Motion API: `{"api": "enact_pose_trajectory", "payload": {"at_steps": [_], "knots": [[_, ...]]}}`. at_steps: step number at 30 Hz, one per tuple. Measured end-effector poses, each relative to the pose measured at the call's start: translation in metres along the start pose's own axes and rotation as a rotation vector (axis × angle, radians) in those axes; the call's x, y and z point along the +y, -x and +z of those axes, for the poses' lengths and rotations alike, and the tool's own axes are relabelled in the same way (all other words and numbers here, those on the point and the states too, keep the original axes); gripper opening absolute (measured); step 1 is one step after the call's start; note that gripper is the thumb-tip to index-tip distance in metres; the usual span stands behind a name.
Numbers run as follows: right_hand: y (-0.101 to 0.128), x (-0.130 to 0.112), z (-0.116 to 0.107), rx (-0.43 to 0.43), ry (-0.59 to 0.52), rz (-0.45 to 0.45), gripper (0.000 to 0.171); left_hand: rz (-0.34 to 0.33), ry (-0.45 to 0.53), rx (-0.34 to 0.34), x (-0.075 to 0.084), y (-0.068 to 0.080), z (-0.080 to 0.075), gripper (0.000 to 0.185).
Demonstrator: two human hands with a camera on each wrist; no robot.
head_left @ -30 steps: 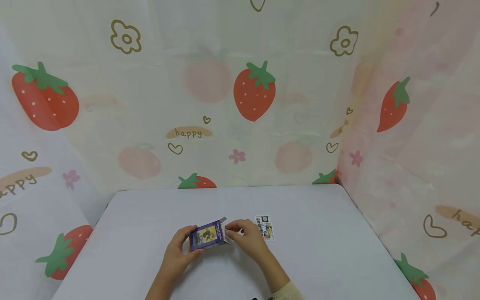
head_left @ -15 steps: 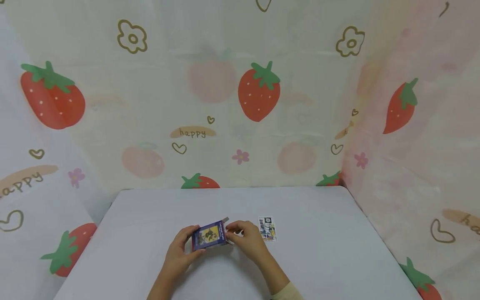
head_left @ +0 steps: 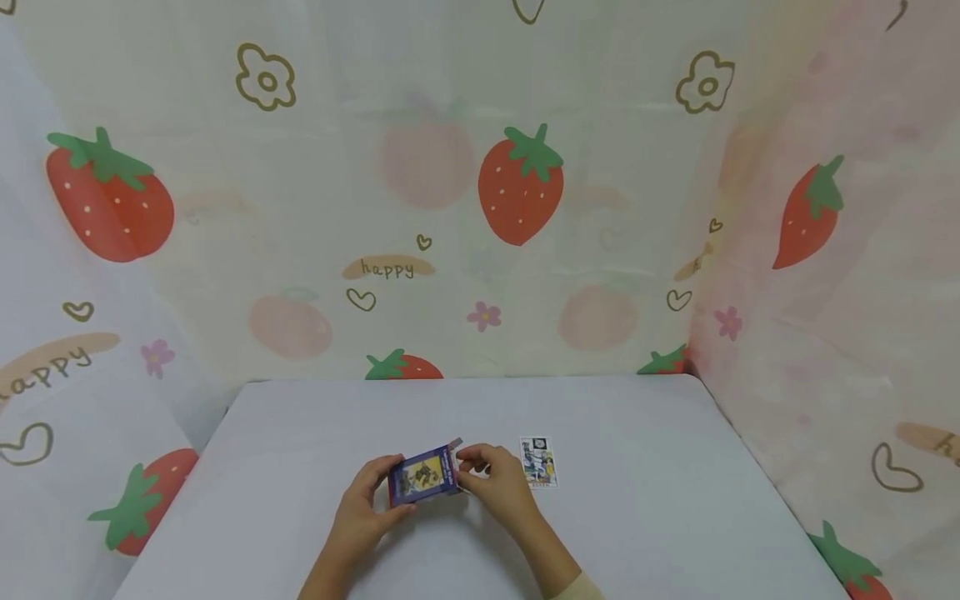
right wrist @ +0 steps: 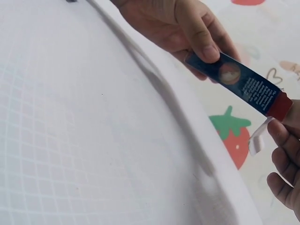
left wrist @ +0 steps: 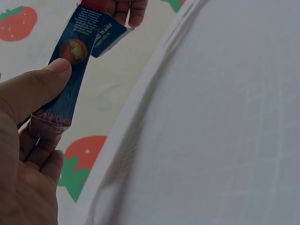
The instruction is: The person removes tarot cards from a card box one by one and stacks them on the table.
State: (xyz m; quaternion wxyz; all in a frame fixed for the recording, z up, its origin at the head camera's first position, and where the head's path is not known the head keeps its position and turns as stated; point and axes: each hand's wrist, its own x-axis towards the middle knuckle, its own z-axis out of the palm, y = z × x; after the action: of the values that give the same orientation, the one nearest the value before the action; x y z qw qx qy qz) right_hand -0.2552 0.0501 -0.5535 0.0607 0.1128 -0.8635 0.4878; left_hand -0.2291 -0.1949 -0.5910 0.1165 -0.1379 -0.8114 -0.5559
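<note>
In the head view, a blue tarot card box (head_left: 422, 477) with a yellow picture on its front is held above the white table. My left hand (head_left: 367, 504) grips its left end, the thumb along one narrow side in the left wrist view. At the opened right end, my right hand (head_left: 501, 483) has thumb and forefinger pinching at the box's edge; what lies between these fingertips is partly hidden. The opened lid flap (left wrist: 110, 37) shows "Waite Tarot Deck" in the left wrist view. A single illustrated card (head_left: 539, 462) lies face up just beyond the right hand.
A white-covered table (head_left: 645, 517) spreads around both hands. Behind it and at both sides hang pale cloth walls (head_left: 420, 333) printed with strawberries, flowers and hearts. The table's far edge runs close to the back cloth.
My right fingertips have closed in on the box's opened end. The scene has shifted slightly to the right in the head view. The left hand's grip looks the same, and the card still lies on the table.
</note>
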Motion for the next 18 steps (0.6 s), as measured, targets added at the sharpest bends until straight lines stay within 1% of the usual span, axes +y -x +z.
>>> {"api": "enact_pose_trajectory", "payload": {"at_steps": [7, 10, 18], "knots": [[0.002, -0.001, -0.002, 0.002, -0.028, -0.016, 0.026, -0.003, 0.014, 0.000, 0.002, 0.001, -0.001, 0.080], [0.002, 0.000, -0.004, 0.001, -0.042, -0.008, 0.027, -0.004, 0.038, 0.002, 0.003, 0.002, -0.001, 0.080], [0.002, 0.002, -0.010, -0.024, -0.083, 0.031, 0.028, 0.022, 0.095, 0.017, 0.000, 0.003, -0.002, 0.078]]}}
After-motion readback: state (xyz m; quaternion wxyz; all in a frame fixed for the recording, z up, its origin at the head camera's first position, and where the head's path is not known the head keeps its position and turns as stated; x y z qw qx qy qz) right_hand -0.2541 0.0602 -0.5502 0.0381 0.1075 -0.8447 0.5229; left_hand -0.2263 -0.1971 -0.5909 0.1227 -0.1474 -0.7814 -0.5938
